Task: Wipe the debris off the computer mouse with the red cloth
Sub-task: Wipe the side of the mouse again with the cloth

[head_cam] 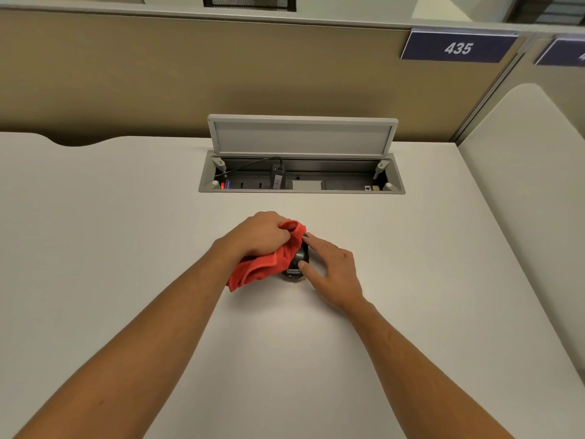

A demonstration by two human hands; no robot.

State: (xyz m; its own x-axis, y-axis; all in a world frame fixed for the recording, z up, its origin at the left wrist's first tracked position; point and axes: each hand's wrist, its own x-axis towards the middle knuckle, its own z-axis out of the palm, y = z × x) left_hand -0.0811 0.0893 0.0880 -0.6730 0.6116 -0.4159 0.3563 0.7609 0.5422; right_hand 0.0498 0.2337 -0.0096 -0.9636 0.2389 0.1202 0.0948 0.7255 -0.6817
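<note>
Head view, left hand point(258, 234) pressing red cloth point(262, 264) on mouse point(299, 259), right hand point(329, 270) steadying

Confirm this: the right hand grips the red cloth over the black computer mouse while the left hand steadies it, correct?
Not quite: the head view shows the hands swapped. The left hand grips the red cloth over the black computer mouse, while the right hand steadies it.

**One head view, looking down**

Worn on the head, facing forward and down over the desk point(126, 217). Wide-angle, close above both forearms. Far edge closed by the partition point(158, 83); cable box point(302, 188) centred beyond the hands.
</note>
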